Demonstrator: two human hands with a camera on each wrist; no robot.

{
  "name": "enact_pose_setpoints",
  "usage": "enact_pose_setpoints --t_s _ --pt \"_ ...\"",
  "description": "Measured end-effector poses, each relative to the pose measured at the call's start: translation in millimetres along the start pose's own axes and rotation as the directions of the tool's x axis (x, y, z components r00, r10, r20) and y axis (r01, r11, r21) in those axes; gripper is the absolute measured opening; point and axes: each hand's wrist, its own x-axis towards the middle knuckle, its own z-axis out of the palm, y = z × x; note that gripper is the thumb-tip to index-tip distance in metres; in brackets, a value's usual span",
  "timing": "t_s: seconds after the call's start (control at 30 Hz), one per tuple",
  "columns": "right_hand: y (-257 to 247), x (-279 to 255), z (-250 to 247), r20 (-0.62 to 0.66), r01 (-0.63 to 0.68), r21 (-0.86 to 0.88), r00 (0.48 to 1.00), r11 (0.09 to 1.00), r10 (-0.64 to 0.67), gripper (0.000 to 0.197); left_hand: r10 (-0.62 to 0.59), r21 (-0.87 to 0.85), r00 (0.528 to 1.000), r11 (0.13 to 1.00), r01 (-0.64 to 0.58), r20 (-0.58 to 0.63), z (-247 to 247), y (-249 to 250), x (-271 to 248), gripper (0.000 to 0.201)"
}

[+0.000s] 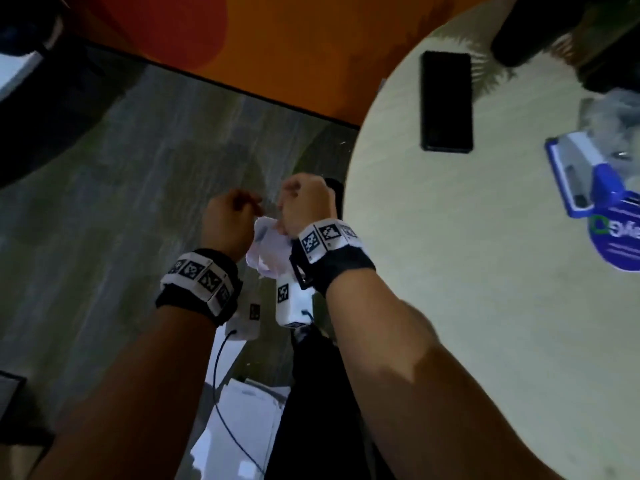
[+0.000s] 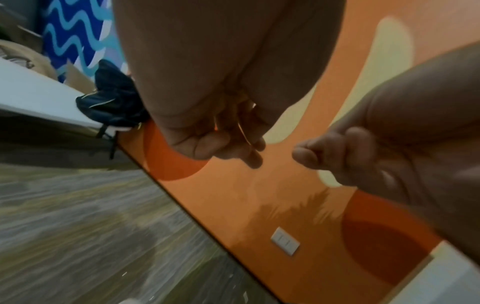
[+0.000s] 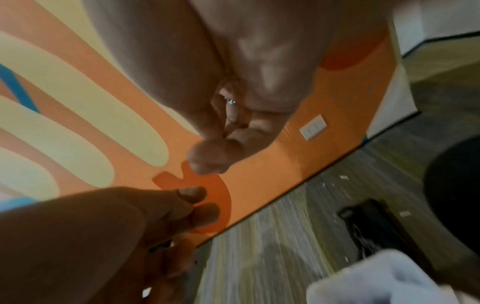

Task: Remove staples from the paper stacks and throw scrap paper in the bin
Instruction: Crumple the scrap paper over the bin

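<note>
Both hands hang over the floor, left of the round table (image 1: 467, 289). A crumpled white paper ball (image 1: 268, 247) sits between and just below them, close under the heel of my right hand (image 1: 301, 202). That hand is a fist, its fingers (image 3: 210, 158) curled with no paper in them. The fingers (image 2: 233, 152) of my left hand (image 1: 232, 216) are curled too, thumb against fingertips, and I see nothing in them. I cannot tell whether either hand touches the ball. A blurred white lump (image 3: 376, 277) shows near the right wrist. A dark shape (image 1: 335, 199) shows behind the right hand.
A stack of white sheets (image 1: 242, 410) lies on my lap beside a dark trouser leg. On the table are a black phone (image 1: 446, 102), a blue and white stapler-like tool (image 1: 581, 174) and a blue round card (image 1: 620, 244). An orange wall (image 1: 277, 46) borders the grey floor.
</note>
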Motion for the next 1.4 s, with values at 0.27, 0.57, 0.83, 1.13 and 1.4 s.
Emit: enact_pose_setpoints --t_s 0.27,0.57,0.83,1.13,1.4 --pt "18.9 -47.2 -200.6 -0.079 0.034 -0.299 0.995 0.954 -0.061 0.023 0.208 -0.026 0.976 0.977 -0.21 -0.072 52.2 138.0 -101.4 0.023" --pt "125.2 -94.4 -391.0 -0.271 -0.168 -0.62 0.963 0.766 -0.008 0.01 0.282 -0.09 0.935 0.959 -0.269 0.215 179.5 248.7 -201.9 0.031" --pt "217.0 -111.9 -474.0 -0.275 -0.319 -0.747 0.947 0.583 0.167 0.042 0.243 0.097 0.936 0.957 -0.274 0.253 275.5 293.2 -215.0 0.026" --pt "216.5 -84.1 -520.7 -0.296 -0.282 -0.684 0.95 0.672 0.098 0.033 0.088 0.386 0.984 0.911 -0.143 0.158 313.8 339.4 -156.2 0.054" --pt "162.1 6.2 -527.7 -0.359 -0.318 -0.617 0.928 0.719 0.102 0.026 0.081 0.504 0.981 0.849 -0.159 0.173 326.1 362.1 -99.9 0.031"
